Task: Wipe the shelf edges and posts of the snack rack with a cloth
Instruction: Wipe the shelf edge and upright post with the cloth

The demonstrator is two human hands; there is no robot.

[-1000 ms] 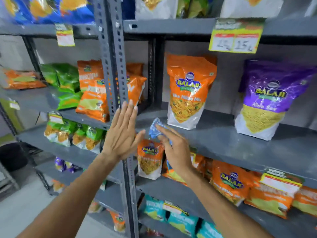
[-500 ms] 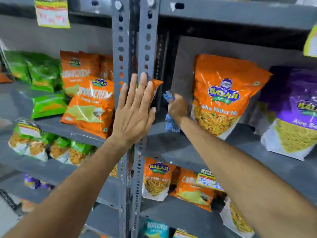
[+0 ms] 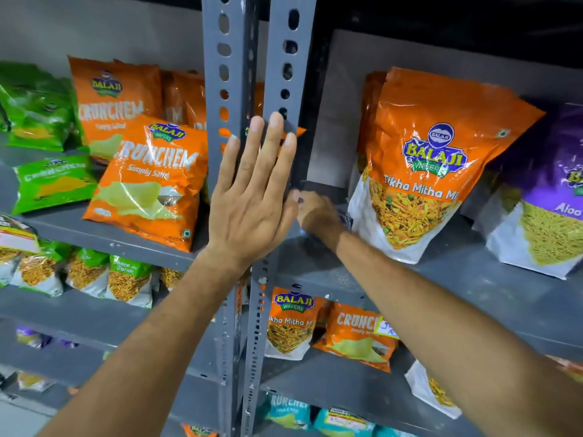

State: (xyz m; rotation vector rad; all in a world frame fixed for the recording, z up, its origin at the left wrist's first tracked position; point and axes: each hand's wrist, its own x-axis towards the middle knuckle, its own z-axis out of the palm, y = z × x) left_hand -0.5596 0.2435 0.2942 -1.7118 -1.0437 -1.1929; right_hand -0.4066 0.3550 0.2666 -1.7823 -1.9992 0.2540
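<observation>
1. Head view: left hand (image 3: 252, 197) flat and fully spread, fingers together, palm against the twin grey slotted posts (image 3: 284, 74) at the junction of two rack bays. Holds nothing.
2. Right hand (image 3: 317, 212) reaches past the right post onto the left end of the middle shelf (image 3: 347, 272), deep near its back edge. Knuckles face the camera and the fingers are hidden, so I cannot tell how far it is closed.
3. Cloth (image 3: 346, 219): only a dark sliver shows at the right hand, by the shelf's back-left corner. Too shadowed to confirm colour or grip.
4. Orange Tikha Mitha bag (image 3: 435, 171) stands upright just right of that hand; its base corner is near the wrist, contact unclear.
5. Purple bag (image 3: 545, 200) at the frame's right edge, cut off.
6. Left bay: orange Crunchem bags (image 3: 148, 181) leaning and green bags (image 3: 41, 181) partly cut off. The posts hide the bags behind them.
7. Lower shelves blurred; labels barely readable.
</observation>
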